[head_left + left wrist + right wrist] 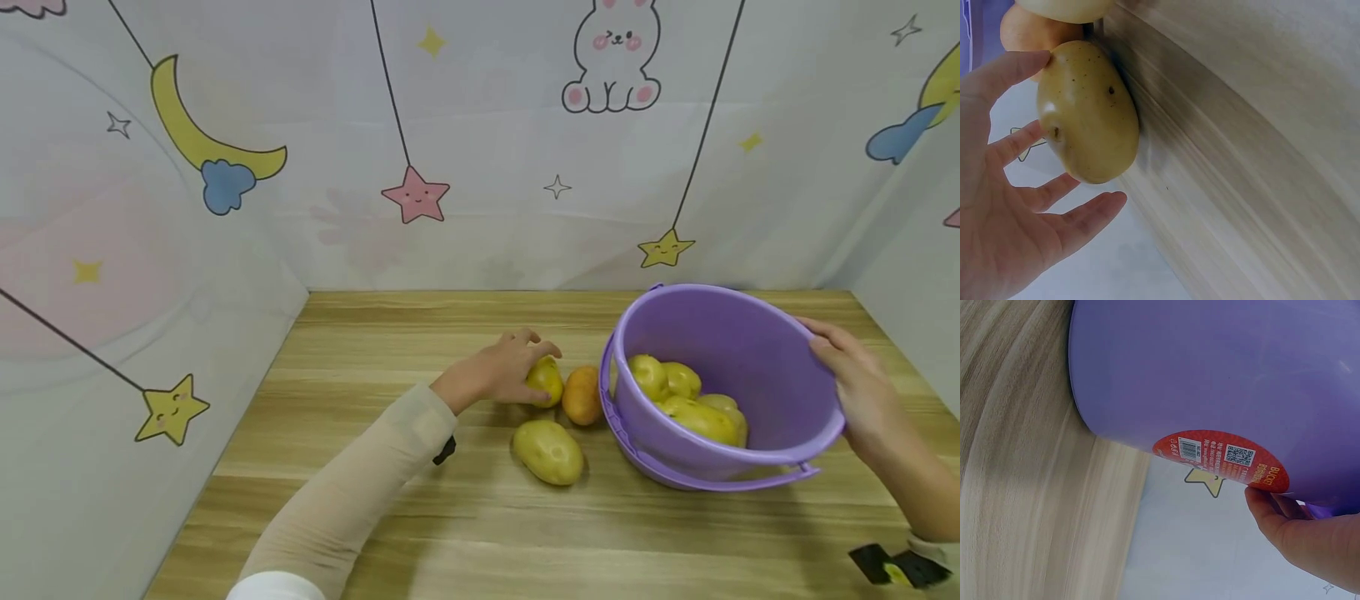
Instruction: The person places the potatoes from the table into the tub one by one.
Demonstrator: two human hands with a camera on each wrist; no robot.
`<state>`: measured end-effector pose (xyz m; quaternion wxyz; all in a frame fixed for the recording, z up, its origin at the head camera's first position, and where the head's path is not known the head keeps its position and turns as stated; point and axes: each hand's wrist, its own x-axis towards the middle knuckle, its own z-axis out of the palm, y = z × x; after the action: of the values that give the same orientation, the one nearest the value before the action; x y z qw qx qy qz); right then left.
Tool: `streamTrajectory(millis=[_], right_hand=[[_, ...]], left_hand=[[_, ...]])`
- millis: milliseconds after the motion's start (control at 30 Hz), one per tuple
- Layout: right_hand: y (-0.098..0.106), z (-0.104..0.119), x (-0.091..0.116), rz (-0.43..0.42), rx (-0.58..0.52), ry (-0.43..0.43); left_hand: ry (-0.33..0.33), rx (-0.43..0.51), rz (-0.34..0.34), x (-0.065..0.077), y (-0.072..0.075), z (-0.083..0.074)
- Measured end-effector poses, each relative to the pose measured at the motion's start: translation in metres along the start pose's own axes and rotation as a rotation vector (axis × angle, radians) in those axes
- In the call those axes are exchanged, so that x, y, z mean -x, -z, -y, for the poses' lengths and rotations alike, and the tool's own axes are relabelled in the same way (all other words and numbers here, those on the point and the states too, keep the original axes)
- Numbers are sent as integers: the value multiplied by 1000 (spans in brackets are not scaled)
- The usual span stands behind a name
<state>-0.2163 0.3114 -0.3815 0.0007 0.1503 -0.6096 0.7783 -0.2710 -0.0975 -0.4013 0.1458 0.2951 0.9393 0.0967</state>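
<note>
My left hand (504,368) reaches round a yellow potato (546,385) on the table from its left side. In the left wrist view the fingers (1019,147) are spread and fairly straight, with the thumb tip right at the potato's edge. Beside it lie an orange-brown potato (582,396) and, nearer the front, a larger pale potato (548,452). On the right, my right hand (862,383) grips the purple bucket (750,342) at its right rim. The bucket is tilted, its mouth leaning towards me, and several potatoes (701,421) lie inside.
The bucket's handle (720,483) hangs down over its near side. A wood-grain table (360,500) is enclosed at the back and sides by white cloth walls (495,250) printed with cartoon figures. A red round label (1222,456) is stuck on the bucket's outside.
</note>
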Motion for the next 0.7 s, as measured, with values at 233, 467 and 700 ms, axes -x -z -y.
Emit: streamTrajectory(millis=[233,467,700], right_hand=[[0,0,0,10,-5,-4],[-1,1,0,5,-16,-4],[-2,1,0,-3,-2,-16]], left_hand=[[0,-8,1,0,-4,1],[-15,-14,-12,-2,-9,2],[-20,-12,-23,-3,-13,3]])
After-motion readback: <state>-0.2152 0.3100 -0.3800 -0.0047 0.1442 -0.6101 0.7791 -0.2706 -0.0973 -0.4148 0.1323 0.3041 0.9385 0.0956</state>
